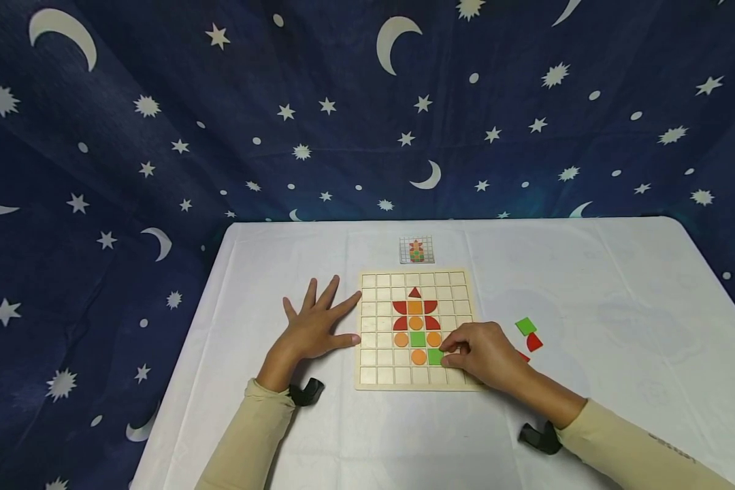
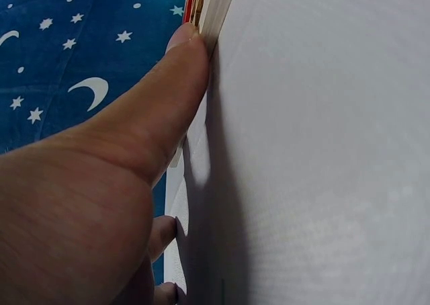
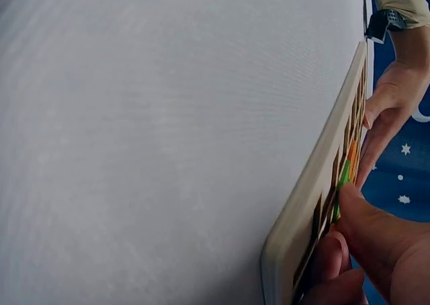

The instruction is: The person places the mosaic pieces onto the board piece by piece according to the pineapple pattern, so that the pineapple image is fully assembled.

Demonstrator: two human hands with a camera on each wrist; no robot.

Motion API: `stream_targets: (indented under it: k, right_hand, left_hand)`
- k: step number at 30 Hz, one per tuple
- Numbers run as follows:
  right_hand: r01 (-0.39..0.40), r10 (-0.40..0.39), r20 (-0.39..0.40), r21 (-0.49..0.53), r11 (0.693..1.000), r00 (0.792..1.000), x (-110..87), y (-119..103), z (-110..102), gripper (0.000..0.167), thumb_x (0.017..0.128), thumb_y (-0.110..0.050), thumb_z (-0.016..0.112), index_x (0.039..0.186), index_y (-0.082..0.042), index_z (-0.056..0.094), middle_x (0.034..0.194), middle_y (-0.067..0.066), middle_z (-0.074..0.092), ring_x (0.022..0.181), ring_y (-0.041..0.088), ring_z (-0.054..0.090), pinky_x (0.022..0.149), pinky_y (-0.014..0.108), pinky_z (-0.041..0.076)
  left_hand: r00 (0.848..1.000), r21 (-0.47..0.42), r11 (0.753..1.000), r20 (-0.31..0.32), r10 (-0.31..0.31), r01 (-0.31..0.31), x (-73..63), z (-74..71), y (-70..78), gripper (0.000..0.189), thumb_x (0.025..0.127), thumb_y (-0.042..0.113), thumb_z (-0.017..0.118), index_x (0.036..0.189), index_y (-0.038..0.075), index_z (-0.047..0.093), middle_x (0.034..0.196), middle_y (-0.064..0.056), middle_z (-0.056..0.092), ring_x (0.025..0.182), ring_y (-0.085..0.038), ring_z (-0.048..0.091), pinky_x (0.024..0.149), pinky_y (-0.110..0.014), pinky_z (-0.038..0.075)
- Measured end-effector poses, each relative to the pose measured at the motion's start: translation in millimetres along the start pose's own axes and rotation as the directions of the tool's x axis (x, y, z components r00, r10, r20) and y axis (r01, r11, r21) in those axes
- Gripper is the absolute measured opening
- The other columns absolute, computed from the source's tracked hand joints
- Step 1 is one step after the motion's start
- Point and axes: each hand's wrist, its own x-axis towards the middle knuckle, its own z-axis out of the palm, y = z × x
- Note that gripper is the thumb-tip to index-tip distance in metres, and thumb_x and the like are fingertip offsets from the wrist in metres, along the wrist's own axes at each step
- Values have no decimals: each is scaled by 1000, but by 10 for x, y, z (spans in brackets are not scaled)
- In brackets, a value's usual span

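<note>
A wooden grid board (image 1: 376,374) lies on the white table, with a figure of red, orange and green tiles on it. My right hand (image 1: 486,354) pinches a green square tile (image 1: 435,356) in the lower part of the figure, thumb and forefinger at its right side. In the right wrist view the thumb (image 3: 366,218) overlaps the green tile (image 3: 342,184). My left hand (image 1: 312,330) has its fingers spread, with thumb and forefinger tips at the board's left edge. From the left wrist, the thumb (image 2: 158,107) shows against the board's side.
Behind the board lies a small pattern card (image 1: 416,250) with a similar coloured figure. To the right of the board are a loose green tile (image 1: 525,327) and a red tile (image 1: 533,341); another red piece (image 1: 523,356) is partly hidden by the right hand. A starry blue cloth (image 1: 343,122) hangs behind.
</note>
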Motion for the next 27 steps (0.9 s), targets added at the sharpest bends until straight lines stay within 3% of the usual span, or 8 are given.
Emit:
stream_targets:
  k: [7, 13, 20, 27]
  right_hand:
    - [-9, 7, -54, -38, 999, 999, -34, 125, -242, 14, 80, -19, 88, 91, -19, 80, 73, -16, 66, 65, -1, 54, 60, 21, 47]
    - [-20, -2, -135, -163, 986, 991, -115, 377, -551, 16, 82, -23, 87, 97, -19, 81, 89, -9, 72, 80, 9, 62, 71, 28, 50]
    - [-42, 14, -108, -263, 964, 994, -195, 678, -793, 24, 83, -28, 86, 104, -17, 81, 105, 4, 69, 102, 28, 62, 86, 51, 49]
    - [-46, 23, -79, -298, 953, 997, -219, 861, -870, 30, 76, -25, 91, 104, -15, 82, 103, 6, 69, 101, 30, 61, 85, 51, 49]
  left_hand:
    - [1000, -2, 1000, 3, 2, -2, 16, 11, -4, 89, 84, 70, 68, 160, 44, 29, 174, -5, 3, 157, -46, -9, 104, -89, -4]
    - [1000, -5, 1000, 5, -6, 6, 19, 12, 6, 89, 84, 70, 68, 159, 44, 30, 174, -5, 3, 157, -46, -10, 104, -89, -4]
    - [1000, -8, 1000, -1, -5, 5, 14, -2, 7, 89, 84, 69, 69, 159, 42, 31, 174, -6, 4, 157, -47, -9, 104, -89, -4]
    - [1000, -7, 1000, -5, -5, 5, 7, 0, 4, 89, 83, 69, 70, 159, 42, 31, 174, -6, 4, 157, -47, -8, 104, -89, -3]
